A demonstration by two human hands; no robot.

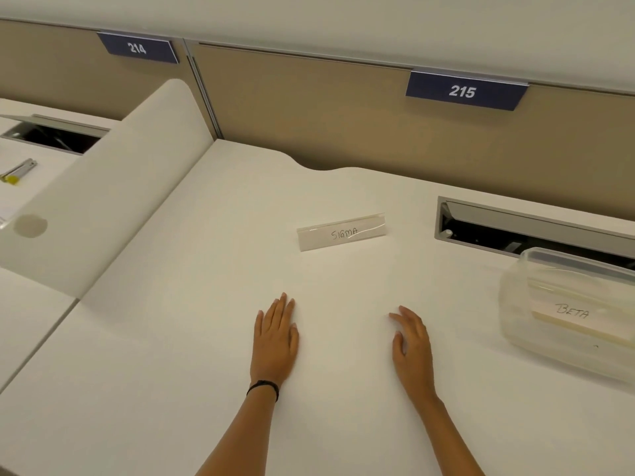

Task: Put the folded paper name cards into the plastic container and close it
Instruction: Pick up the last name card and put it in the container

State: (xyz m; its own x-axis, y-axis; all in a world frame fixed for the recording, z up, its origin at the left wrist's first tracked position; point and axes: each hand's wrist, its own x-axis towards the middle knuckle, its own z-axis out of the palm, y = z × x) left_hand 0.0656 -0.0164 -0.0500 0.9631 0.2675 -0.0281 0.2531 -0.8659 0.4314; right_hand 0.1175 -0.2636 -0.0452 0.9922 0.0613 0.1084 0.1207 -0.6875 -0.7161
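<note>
A folded name card marked SIGMA [342, 231] stands on the white desk [206, 304], in the middle and beyond both hands. At the right edge sits a translucent plastic container [536, 290]; a card marked BETA [574, 314] shows through its wall, and I cannot tell whether the lid is sealed. My left hand [275, 338] lies flat on the desk, palm down, holding nothing, with a black band on the wrist. My right hand [412, 341] rests on the desk with fingers slightly spread, empty, left of the container.
An open cable slot [515, 235] is cut into the desk behind the container. A beige partition carries number plates 214 [137, 48] and 215 [464, 91]. A white divider [113, 187] separates the neighbouring desk at left, where a small metal item [19, 170] lies.
</note>
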